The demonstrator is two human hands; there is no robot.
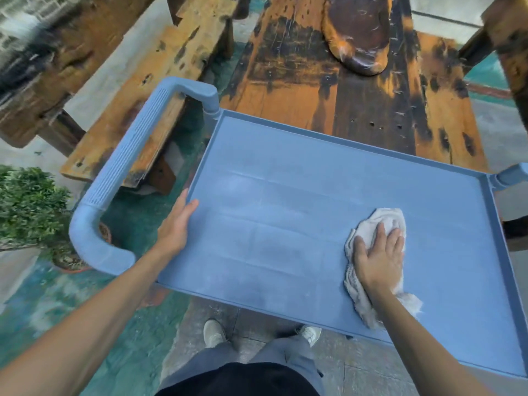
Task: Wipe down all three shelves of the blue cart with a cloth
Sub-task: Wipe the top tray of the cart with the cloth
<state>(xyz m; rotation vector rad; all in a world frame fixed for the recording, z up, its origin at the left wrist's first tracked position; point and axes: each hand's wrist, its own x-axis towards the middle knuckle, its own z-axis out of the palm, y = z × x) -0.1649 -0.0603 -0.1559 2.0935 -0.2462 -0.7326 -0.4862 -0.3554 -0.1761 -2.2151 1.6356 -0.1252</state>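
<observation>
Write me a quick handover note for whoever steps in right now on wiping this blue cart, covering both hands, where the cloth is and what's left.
Left hand: resting on the left rim of the top shelf, near the cart handle, steadying the cart; not holding anything.
Right hand: flat on the cloth, fingers spread, pressing it onto the right part of the top shelf.
Done: top shelf wipe is under way; dusty pale patches show across its left and middle.
Left: finish the top shelf, then the two lower shelves, which are out of sight under it.
</observation>
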